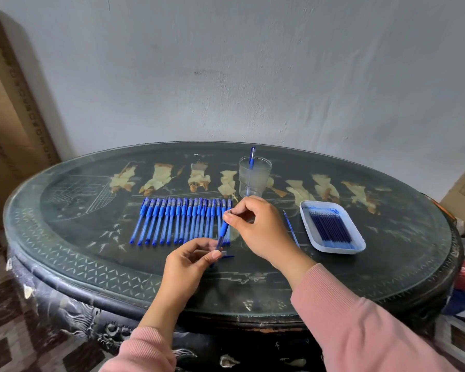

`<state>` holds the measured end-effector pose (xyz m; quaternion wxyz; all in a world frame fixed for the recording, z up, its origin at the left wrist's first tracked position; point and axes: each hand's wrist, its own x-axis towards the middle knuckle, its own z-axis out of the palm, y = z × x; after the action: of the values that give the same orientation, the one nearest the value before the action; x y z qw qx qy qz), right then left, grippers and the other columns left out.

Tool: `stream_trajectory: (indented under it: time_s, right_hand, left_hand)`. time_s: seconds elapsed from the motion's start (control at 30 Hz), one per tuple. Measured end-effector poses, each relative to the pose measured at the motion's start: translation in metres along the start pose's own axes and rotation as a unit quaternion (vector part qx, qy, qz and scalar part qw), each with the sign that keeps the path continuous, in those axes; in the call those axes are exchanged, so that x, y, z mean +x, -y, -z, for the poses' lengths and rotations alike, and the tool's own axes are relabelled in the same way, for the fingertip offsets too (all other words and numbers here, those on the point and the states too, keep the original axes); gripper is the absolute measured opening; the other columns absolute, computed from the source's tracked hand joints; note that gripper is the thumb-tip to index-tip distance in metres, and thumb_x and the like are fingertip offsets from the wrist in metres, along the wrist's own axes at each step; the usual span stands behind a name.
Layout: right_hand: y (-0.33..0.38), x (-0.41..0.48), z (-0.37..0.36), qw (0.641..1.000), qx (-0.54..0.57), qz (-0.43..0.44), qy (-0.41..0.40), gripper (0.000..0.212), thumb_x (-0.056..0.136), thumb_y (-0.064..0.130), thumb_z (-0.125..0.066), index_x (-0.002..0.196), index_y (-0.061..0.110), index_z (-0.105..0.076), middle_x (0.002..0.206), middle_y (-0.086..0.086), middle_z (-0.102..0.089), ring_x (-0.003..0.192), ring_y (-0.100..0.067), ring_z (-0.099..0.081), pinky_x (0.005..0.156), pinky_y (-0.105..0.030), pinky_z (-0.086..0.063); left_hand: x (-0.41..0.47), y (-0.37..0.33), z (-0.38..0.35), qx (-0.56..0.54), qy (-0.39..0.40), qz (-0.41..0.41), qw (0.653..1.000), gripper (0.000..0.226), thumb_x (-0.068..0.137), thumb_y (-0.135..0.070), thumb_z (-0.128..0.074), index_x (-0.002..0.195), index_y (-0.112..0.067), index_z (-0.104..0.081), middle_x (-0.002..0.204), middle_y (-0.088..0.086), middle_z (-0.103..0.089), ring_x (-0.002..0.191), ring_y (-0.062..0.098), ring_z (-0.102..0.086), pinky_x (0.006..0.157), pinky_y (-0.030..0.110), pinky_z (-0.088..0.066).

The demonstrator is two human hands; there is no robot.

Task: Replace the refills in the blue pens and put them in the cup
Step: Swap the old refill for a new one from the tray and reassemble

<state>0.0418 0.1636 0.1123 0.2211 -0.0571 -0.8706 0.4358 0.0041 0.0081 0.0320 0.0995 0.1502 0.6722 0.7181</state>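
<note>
1. Both hands are over the near middle of the dark oval table [91,237], and there is one blue pen [223,230] between them, tilted, with its top leaning away from the person.
2. The right hand [258,226] is on the upper end. Thumb and forefinger pinch the tip narrowly, and the other fingers are curled in behind.
3. The left hand [191,261] has the lower end. Its thumb presses the clear barrel against curled fingers, so the blue grip section shows in the gap between the two hands.
4. A small blue piece [228,255] pokes out just past the left thumb. What it is cannot be told.
5. Behind the hands a row of blue pens [183,221] lies side by side on the table, caps pointing away. The held pen crosses in front of the row's right end.
6. The clear cup [254,178] stands beyond the right hand, with a single pen [251,157] upright in it.
7. To the right sits a white tray [338,249] filled with blue refills [332,226].
8. One loose refill [291,229] lies on the table between the right hand and the tray, touching neither.
9. Pink sleeves cover both forearms.
</note>
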Motion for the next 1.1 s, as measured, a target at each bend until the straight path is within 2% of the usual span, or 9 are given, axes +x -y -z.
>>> stream_trajectory:
  time_s: [0.17,0.27,0.43,0.5,0.6,0.7,0.83,1.0,1.1]
  right_hand:
    - [0.002,0.001,-0.001,0.998,0.057,-0.021,0.032,0.008,0.09,0.029,-0.069,0.095,0.023,-0.071,0.092,0.004,-0.066,0.08,-0.008,-0.06,0.07,-0.019,-0.049]
    - [-0.009,-0.005,0.001,0.986,0.135,-0.085,0.048,0.018,0.092,0.038,-0.063,0.109,0.032,-0.069,0.096,0.006,-0.065,0.085,-0.007,-0.061,0.077,-0.026,-0.054]
    - [-0.045,-0.02,-0.018,0.991,-0.102,-0.046,0.066,0.019,0.09,0.018,-0.068,0.109,0.021,-0.072,0.098,0.012,-0.062,0.08,0.006,-0.053,0.071,-0.003,-0.039]
    - [-0.056,-0.024,-0.026,0.985,-0.145,-0.023,0.096,0.024,0.089,0.017,-0.07,0.113,0.019,-0.072,0.101,0.009,-0.06,0.081,0.001,-0.051,0.079,-0.009,-0.04]
    - [-0.061,-0.024,-0.033,0.979,-0.174,-0.003,0.11,0.027,0.09,0.022,-0.069,0.117,0.02,-0.071,0.109,0.006,-0.063,0.101,-0.011,-0.055,0.096,-0.026,-0.045]
    - [-0.06,-0.022,-0.035,0.974,-0.192,0.02,0.117,0.028,0.091,0.026,-0.068,0.118,0.022,-0.071,0.112,0.006,-0.064,0.107,-0.012,-0.054,0.098,-0.028,-0.044]
    - [-0.062,-0.02,-0.033,0.972,-0.201,0.023,0.122,0.022,0.091,0.027,-0.067,0.111,0.018,-0.072,0.107,0.006,-0.061,0.101,-0.011,-0.053,0.094,-0.028,-0.046]
    - [-0.067,-0.022,-0.02,0.971,-0.208,0.011,0.114,0.016,0.092,0.023,-0.066,0.105,0.016,-0.07,0.09,0.012,-0.049,0.078,-0.001,-0.045,0.074,-0.009,-0.036]
    - [-0.07,-0.027,-0.01,0.984,-0.164,-0.019,0.069,0.008,0.088,0.014,-0.068,0.096,0.013,-0.069,0.078,0.017,-0.049,0.067,0.003,-0.05,0.064,-0.006,-0.037]
  left_hand:
    - [0.0,0.0,0.0,-0.04,-0.009,0.004,0.999,0.017,0.08,-0.001,-0.072,0.093,-0.012,-0.072,0.088,0.011,-0.075,0.079,0.019,-0.069,0.076,0.026,-0.056]
    - [0.001,0.0,-0.001,-0.078,-0.022,0.006,0.997,0.016,0.082,0.001,-0.069,0.096,-0.005,-0.07,0.087,0.015,-0.074,0.079,0.022,-0.069,0.073,0.026,-0.058]
    - [0.002,0.001,0.0,-0.113,-0.05,0.011,0.992,0.017,0.084,0.002,-0.067,0.097,-0.008,-0.069,0.089,0.018,-0.073,0.084,0.029,-0.071,0.074,0.028,-0.06]
    - [0.002,0.0,0.001,-0.121,-0.059,0.013,0.991,0.017,0.083,0.002,-0.067,0.098,-0.007,-0.069,0.092,0.023,-0.072,0.084,0.031,-0.07,0.074,0.029,-0.06]
    - [0.001,-0.001,0.0,-0.123,-0.066,0.015,0.99,0.017,0.084,0.003,-0.067,0.099,-0.005,-0.069,0.096,0.026,-0.07,0.083,0.029,-0.07,0.074,0.03,-0.06]
    - [0.001,-0.002,0.0,-0.123,-0.066,0.018,0.99,0.018,0.083,0.002,-0.067,0.1,-0.006,-0.069,0.098,0.025,-0.07,0.083,0.029,-0.07,0.074,0.03,-0.06]
    - [0.001,-0.002,0.001,-0.128,-0.062,0.019,0.99,0.018,0.084,0.003,-0.067,0.099,-0.005,-0.069,0.095,0.025,-0.071,0.081,0.03,-0.07,0.07,0.027,-0.06]
    - [0.001,-0.001,0.001,-0.127,-0.055,0.021,0.99,0.018,0.084,0.002,-0.067,0.099,-0.007,-0.069,0.09,0.02,-0.073,0.082,0.03,-0.069,0.073,0.028,-0.06]
    - [0.001,0.0,0.001,-0.124,-0.052,0.022,0.991,0.017,0.084,0.001,-0.067,0.099,-0.007,-0.069,0.087,0.018,-0.074,0.08,0.029,-0.069,0.072,0.029,-0.059]
